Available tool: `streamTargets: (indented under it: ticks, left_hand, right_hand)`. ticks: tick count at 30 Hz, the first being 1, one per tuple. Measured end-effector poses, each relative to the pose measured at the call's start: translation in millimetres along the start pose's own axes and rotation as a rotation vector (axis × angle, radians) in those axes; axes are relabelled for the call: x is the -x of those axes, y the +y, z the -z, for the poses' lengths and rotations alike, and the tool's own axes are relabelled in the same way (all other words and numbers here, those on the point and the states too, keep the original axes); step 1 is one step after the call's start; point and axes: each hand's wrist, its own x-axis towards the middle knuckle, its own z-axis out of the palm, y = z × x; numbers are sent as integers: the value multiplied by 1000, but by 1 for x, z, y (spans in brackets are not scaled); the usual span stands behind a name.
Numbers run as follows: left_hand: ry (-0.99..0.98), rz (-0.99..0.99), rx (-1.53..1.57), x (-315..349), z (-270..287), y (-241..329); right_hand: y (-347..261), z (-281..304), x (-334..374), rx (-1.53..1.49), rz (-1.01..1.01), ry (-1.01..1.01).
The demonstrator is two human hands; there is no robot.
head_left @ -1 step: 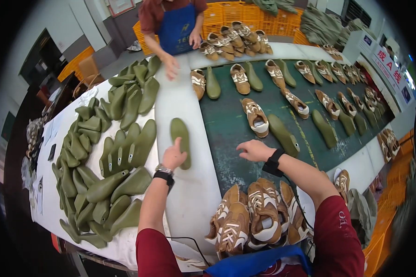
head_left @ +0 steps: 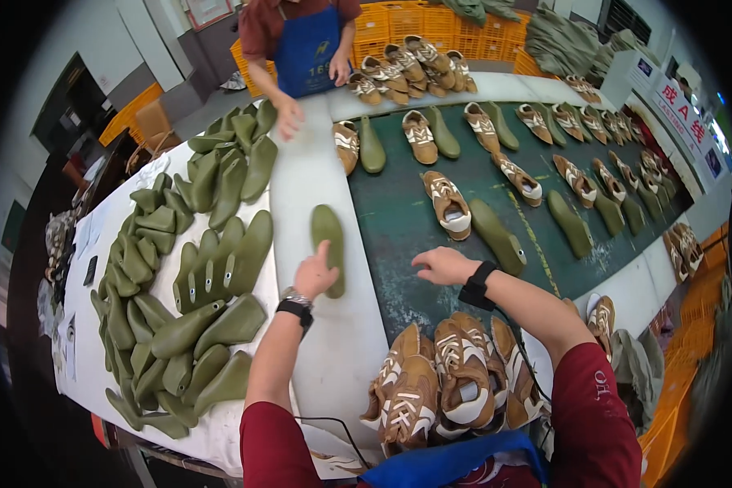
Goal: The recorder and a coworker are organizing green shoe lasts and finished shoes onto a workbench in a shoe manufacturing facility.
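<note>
A single green shoe last lies sole up on the white table strip left of the conveyor belt. My left hand is closed against its near part, the index finger stretched along the surface; the other fingertips are partly hidden. Over the dark green belt, my right hand hovers with nothing in it, its fingers loosely bent and apart. Just beyond it sit a brown-and-white sneaker and another green last. Close to my body stands a cluster of brown sneakers.
Many green lasts are heaped on the white-covered table at left. Across the table a co-worker in a blue apron reaches a hand toward them. Sneakers paired with lasts line the belt; more sneakers are piled at the far edge. Orange crates stand behind.
My left hand and the green last under it have shifted slightly right, toward the belt. The co-worker's hand has moved a little left. My right hand stays nearly where it was.
</note>
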Motion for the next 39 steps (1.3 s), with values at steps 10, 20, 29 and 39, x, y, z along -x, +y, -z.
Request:
streamTargets:
  ticks: [10,20,29,39]
  left_hand:
    - [-445,-111,252,-20,-77,67]
    - [343,562,-369,23,52,-140]
    - [336,525,-211,27,54,-152]
    - [45,307,-104,39,15,-26]
  right_hand:
    - [10,-46,-12,-60,-185,-87]
    - [12,-46,-1,93,-241,-113]
    - [11,-45,-2,102,-259,-128]
    - [14,-44,3,66,-291,-111]
